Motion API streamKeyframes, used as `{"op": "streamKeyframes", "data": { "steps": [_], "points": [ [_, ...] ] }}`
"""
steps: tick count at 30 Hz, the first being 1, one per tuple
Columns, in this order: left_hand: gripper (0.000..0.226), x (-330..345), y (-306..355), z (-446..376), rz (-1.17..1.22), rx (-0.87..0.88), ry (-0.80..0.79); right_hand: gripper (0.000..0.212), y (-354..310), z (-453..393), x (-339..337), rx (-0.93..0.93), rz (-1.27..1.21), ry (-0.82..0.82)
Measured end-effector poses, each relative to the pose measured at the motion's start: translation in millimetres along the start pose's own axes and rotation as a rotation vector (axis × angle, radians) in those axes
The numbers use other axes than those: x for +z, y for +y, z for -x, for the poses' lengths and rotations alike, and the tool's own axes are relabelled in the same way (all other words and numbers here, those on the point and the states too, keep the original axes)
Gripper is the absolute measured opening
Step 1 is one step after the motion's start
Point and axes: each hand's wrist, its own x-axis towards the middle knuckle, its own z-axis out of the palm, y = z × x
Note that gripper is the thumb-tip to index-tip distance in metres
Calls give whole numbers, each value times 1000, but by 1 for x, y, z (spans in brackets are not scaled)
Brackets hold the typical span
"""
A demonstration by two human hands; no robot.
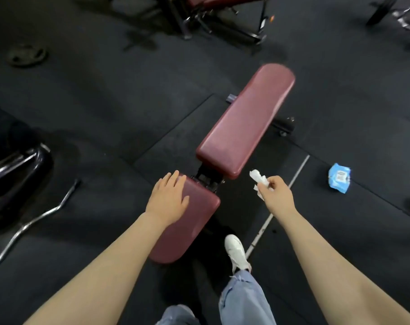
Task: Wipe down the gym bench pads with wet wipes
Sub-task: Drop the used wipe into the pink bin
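A crumpled white wet wipe [259, 182] is pinched in the right hand [276, 194], its grip closed, just beside the long maroon vinyl back pad [246, 120]. The left hand [167, 199] lies flat and open on the shorter maroon seat pad [187, 221]. Wiping seems between strokes; next, press the wipe onto a pad.

I log: maroon bench pads [245, 124]; white wipe [259, 180]; blue-and-white wipes packet [339, 181], three o'clock; black floor [105, 102]; white shoe [235, 250].
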Motion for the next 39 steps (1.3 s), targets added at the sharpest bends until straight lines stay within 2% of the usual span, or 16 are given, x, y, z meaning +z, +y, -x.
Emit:
{"op": "streamKeyframes", "data": {
  "steps": [3,9,17,22,26,30,36,39],
  "points": [
    [66,-39,36,-2,-3,65,42,36,-5,17,-57,38,-173,79],
    [66,-83,156,-9,78,215,104,18,19,45,-160,87,-248,228],
    [64,-79,347,-47,165,442,97,8,80,53,-304,202,-295,365],
    [63,-65,435,-67,208,509,45,10,120,54,-375,276,-319,449],
    [64,-52,482,-79,216,542,-24,9,149,51,-412,353,-348,491],
    [63,-40,514,-108,183,573,-70,19,169,32,-437,361,-415,512],
    [62,-38,561,-195,164,602,-91,19,195,-30,-468,422,-528,551],
    [63,-39,584,-243,140,595,-134,12,206,-67,-481,477,-606,574]
  ]
}}
